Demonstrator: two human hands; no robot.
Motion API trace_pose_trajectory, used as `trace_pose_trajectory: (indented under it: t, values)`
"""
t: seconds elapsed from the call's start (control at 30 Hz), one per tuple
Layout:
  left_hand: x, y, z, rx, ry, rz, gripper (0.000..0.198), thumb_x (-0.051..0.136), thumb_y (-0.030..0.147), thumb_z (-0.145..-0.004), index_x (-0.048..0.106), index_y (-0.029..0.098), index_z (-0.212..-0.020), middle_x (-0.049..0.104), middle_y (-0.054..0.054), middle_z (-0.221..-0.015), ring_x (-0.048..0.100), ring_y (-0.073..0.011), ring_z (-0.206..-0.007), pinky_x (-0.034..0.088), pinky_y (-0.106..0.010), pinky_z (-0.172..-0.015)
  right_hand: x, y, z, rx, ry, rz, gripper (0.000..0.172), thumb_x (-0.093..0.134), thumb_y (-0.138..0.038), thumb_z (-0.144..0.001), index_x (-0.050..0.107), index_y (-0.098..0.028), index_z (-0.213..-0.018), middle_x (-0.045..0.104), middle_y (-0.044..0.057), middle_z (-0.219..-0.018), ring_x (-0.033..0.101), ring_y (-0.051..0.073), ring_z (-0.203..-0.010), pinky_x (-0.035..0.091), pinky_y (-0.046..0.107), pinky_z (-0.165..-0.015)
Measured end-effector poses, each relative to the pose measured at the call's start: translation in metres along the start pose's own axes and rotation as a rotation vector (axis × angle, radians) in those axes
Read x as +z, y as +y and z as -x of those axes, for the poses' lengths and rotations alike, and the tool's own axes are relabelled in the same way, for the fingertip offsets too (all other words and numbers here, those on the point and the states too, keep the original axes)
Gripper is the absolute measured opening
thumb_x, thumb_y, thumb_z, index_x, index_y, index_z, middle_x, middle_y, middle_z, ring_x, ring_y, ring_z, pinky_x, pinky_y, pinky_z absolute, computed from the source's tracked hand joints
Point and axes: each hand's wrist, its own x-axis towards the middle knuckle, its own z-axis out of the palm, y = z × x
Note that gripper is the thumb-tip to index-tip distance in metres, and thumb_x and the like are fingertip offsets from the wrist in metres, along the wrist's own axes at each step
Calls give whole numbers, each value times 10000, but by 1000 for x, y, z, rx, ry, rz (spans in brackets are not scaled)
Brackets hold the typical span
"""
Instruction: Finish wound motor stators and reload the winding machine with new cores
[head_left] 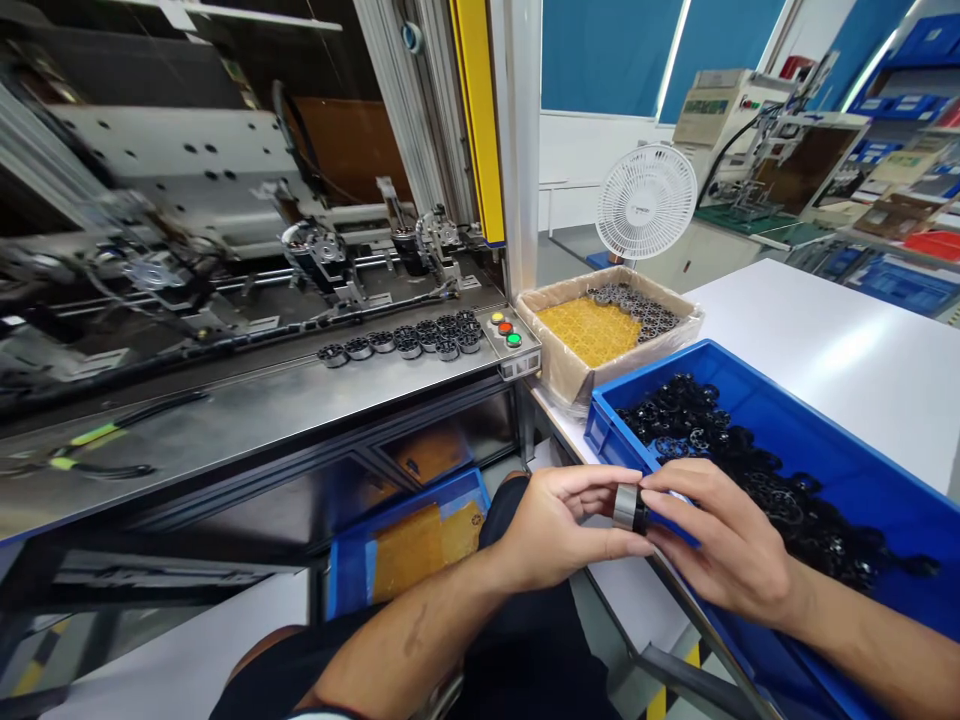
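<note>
Between my two hands is a short silver metal ring (625, 506) with a black plastic piece (641, 513) against its right end. My left hand (559, 525) grips the metal ring between thumb and fingers from the left. The fingertips of my right hand (724, 535) close on the black plastic piece from the other side. Both hands are held in front of the near edge of a blue bin (780, 400), which holds many loose black plastic parts (780, 490). Whether the black piece is fully seated on the ring, I cannot tell.
A lined box (566, 375) with ring-shaped parts on a yellow sheet stands behind the bin. Ring parts (409, 345) line the machine's metal ledge beside a button box (514, 340). Pliers (101, 445) lie at left; a blue tray (349, 570) is low down. A fan (646, 200) stands behind.
</note>
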Motion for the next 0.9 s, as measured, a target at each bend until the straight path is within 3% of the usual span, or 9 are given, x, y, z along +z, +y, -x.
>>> trace_pose_trajectory:
  t: [0.67, 0.77, 0.9]
  values:
    - [-6, 2, 2, -137, 13, -4, 634, 947, 144, -515, 748, 144, -1116, 796, -46, -902, 751, -173, -803, 611, -264, -815, 8, 3, 1, -41, 5, -33, 435, 707, -106, -832, 590, -87, -1250, 679, 159, -1050, 641, 244, -1016, 591, 410, -833]
    - [-5, -1, 5, -115, 1, -66, 622, 909, 232, -633, 706, 166, -1217, 784, -73, -1043, 743, -204, -946, 592, -277, -886, 9, 4, 2, -37, 13, 9, 377, 684, -137, -859, 593, -97, -1223, 680, 148, -1041, 638, 234, -1006, 585, 400, -823]
    - [-4, -4, 14, -20, -48, -213, 472, 646, 317, -928, 582, 224, -1386, 671, -93, -1328, 631, -226, -1227, 488, -314, -1072, 12, 3, 4, 59, 46, -50, 443, 704, -315, -882, 576, -124, -1261, 666, 152, -1082, 636, 225, -1011, 577, 396, -837]
